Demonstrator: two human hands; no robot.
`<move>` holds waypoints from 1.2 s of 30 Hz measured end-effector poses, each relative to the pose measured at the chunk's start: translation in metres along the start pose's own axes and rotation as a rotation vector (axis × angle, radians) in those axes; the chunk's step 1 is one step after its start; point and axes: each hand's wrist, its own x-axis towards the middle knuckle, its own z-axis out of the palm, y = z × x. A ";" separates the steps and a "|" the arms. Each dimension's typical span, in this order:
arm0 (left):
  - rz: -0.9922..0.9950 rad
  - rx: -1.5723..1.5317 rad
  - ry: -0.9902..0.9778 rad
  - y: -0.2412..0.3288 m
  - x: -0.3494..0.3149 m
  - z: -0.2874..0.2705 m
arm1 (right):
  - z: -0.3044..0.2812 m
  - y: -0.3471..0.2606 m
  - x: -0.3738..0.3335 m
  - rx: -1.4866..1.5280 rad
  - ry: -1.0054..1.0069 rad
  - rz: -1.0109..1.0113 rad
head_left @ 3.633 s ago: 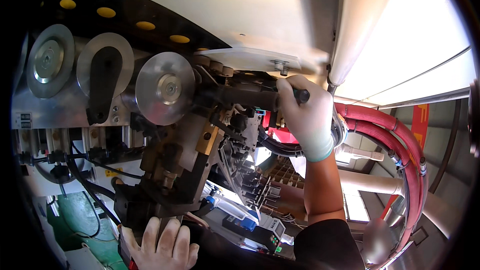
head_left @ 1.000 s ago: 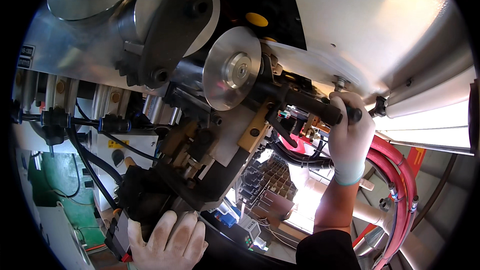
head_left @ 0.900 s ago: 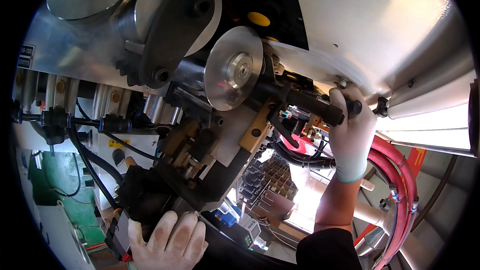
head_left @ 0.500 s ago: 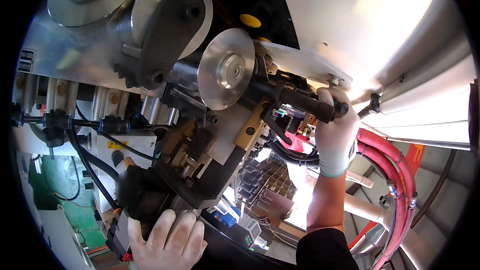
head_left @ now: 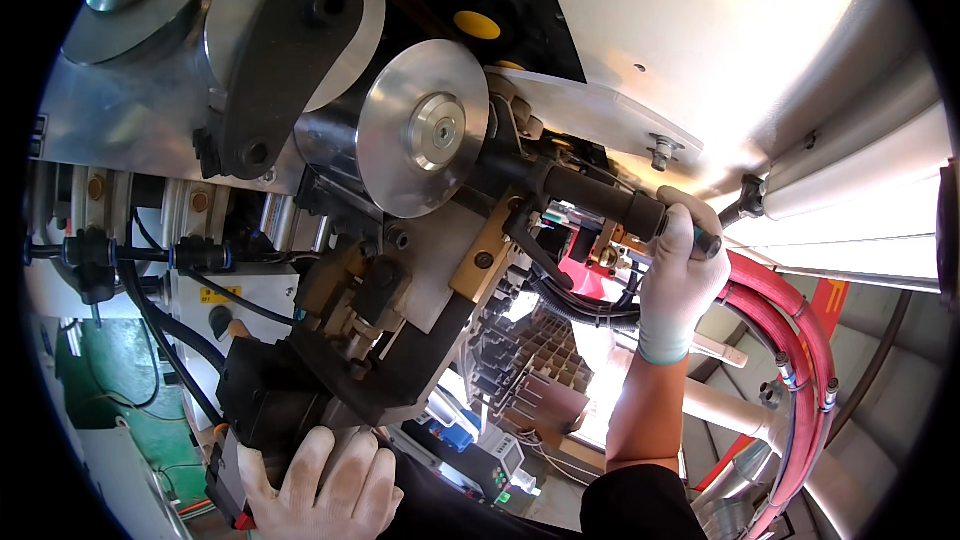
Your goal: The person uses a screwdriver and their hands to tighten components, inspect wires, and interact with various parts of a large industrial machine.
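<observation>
My right hand (head_left: 682, 275), in a whitish glove, closes its fingers round the end of a dark cylindrical handle (head_left: 600, 202) that sticks out of the machine. My left hand (head_left: 320, 490), in a soiled white glove, lies with fingers stretched out and spread against a black block (head_left: 265, 390) at the machine's lower end. Between the hands stands the machine's metal assembly, with a brass-coloured plate (head_left: 486, 250) and a silver flanged roller (head_left: 425, 130). The fingertips of my left hand touch the block's lower edge.
More discs and a dark link arm (head_left: 298, 70) fill the upper left. Thick red hoses (head_left: 800, 340) curve down at the right. Black cables and tubes (head_left: 175, 315) run at the left beside a pale box. A grey panel (head_left: 690, 10) overhangs the upper right.
The machine has shifted left in view. My right hand's fingers have changed their hold on the handle's end, and the bolt above them now shows fully. My left hand stays by the black block.
</observation>
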 end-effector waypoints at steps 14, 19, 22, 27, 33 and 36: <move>0.092 0.089 -0.027 -0.007 -0.003 0.001 | -0.017 -0.029 0.016 -0.148 -0.190 -0.028; 0.060 0.060 -0.024 -0.004 -0.002 -0.001 | -0.004 -0.033 0.025 -0.254 -0.205 -0.210; 0.085 0.093 -0.054 -0.009 0.001 -0.002 | 0.004 -0.043 0.032 -0.314 -0.227 -0.060; -0.021 -0.011 -0.008 0.000 -0.002 0.000 | 0.008 -0.022 0.028 -0.220 -0.166 -0.183; -0.025 -0.026 0.001 0.001 0.001 -0.003 | 0.011 -0.008 0.024 -0.115 -0.122 0.020; 0.000 -0.016 0.003 -0.001 0.002 -0.001 | 0.014 -0.012 0.027 -0.072 -0.060 0.095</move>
